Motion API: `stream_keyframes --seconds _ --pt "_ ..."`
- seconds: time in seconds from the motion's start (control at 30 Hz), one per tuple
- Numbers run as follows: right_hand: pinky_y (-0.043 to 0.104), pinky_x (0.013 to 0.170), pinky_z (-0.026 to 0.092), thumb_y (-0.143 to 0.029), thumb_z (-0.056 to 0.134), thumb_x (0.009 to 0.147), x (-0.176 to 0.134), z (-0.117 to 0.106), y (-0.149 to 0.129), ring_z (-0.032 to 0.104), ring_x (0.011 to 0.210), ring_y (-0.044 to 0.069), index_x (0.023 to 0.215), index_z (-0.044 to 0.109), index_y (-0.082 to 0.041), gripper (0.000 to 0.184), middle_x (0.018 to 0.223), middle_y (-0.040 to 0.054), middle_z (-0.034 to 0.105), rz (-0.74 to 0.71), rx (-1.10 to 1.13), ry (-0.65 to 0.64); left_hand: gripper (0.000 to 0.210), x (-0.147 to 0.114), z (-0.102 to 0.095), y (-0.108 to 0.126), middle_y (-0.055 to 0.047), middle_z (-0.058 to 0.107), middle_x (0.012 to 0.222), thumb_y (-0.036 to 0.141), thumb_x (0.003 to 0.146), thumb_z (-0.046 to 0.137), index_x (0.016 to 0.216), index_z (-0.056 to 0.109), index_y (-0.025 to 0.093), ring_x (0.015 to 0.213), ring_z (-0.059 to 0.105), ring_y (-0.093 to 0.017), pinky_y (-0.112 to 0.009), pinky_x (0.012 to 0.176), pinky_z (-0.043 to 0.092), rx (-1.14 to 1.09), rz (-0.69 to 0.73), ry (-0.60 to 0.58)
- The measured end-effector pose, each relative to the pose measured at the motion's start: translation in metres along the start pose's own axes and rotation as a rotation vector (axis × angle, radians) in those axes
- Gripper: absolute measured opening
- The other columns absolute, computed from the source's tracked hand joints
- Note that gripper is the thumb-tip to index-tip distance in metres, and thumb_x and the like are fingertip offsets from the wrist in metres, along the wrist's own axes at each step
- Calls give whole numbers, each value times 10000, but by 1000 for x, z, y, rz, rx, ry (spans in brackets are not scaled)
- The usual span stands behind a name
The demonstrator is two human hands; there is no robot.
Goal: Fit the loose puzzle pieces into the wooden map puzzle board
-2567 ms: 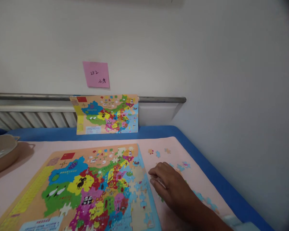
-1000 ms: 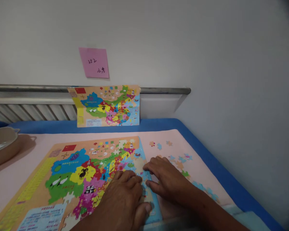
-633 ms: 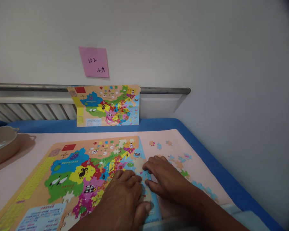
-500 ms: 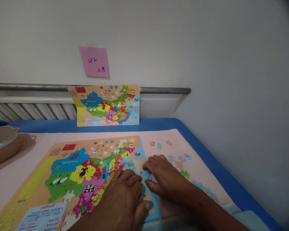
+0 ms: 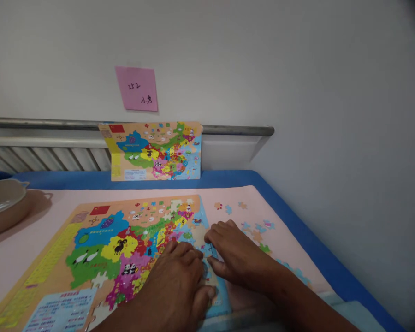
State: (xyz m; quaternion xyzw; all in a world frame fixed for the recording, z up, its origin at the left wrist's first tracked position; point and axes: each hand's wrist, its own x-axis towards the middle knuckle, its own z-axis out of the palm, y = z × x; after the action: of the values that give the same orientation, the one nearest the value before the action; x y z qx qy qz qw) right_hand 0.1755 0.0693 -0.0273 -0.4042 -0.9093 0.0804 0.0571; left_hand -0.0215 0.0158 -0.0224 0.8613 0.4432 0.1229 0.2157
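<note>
A colourful map jigsaw puzzle (image 5: pixel 100 249) lies flat with a few bare pale gaps. My left hand (image 5: pixel 176 281) rests palm down over its lower right part, fingers slightly bent, thumb out to the side; whatever lies under the palm is hidden. At the puzzle's blue right border, my right hand (image 5: pixel 233 251) holds a light-blue jigsaw piece (image 5: pixel 210 250) between thumb and fingertips. A dark outline shows along that piece, which sits at the board's surface.
Several loose jigsaw pieces (image 5: pixel 259 228) are scattered right of the puzzle on the pink mat (image 5: pixel 235 193). Behind stands a printed reference map (image 5: pixel 155 152) against a metal rail (image 5: pixel 238 130). A beige basin (image 5: pixel 7 207) is at far left. A pink note (image 5: pixel 137 88) hangs on the wall.
Both hands stay in nearly the same place. Between my right thumb and fingers, the blue piece and its dark outline show more clearly now.
</note>
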Motion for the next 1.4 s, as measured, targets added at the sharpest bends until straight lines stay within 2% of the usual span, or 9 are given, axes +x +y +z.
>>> stream_keyframes --seconds 0.23,0.4,0.6,0.9,1.13,1.4 --pt "370 853 294 -235 621 849 1 -6 -4 500 919 219 961 591 -178 129 988 55 619 7 -5 3 139 0 1 -2 -37 626 1050 317 849 589 900 575 188 1041 498 -282 -530 978 332 12 12 12" --pt "388 862 297 -284 653 854 -2 -14 1 505 940 233 1017 606 -173 203 1012 66 617 19 34 -47 134 0 1 -3 -30 631 1068 319 861 585 904 581 193 1039 500 -278 -526 965 344 19 34 26" --pt "396 895 311 -289 651 878 -4 -13 7 502 1020 247 1093 621 -200 235 1080 68 603 -28 83 -55 104 0 -1 -2 -29 635 1054 293 865 577 891 591 193 1045 501 -263 -525 1024 318 9 17 25" --pt "372 880 330 -207 638 850 1 -15 2 504 983 227 1049 606 -175 204 1068 70 610 -24 112 -64 88 0 2 -5 -12 636 1025 287 844 593 862 576 202 1026 507 -250 -507 1019 319 11 34 44" --pt "375 855 312 -278 681 842 -3 -11 5 510 947 222 962 603 -191 168 988 45 611 13 82 -15 100 0 -1 -2 -26 632 998 293 856 572 891 587 200 1010 511 -254 -525 1032 316 25 26 17" --pt "333 847 344 -184 669 828 1 -5 10 523 910 185 937 585 -200 138 967 18 622 76 255 -12 82 0 -4 -2 -22 624 948 272 852 566 863 567 191 978 512 -249 -519 1004 332 23 34 12"
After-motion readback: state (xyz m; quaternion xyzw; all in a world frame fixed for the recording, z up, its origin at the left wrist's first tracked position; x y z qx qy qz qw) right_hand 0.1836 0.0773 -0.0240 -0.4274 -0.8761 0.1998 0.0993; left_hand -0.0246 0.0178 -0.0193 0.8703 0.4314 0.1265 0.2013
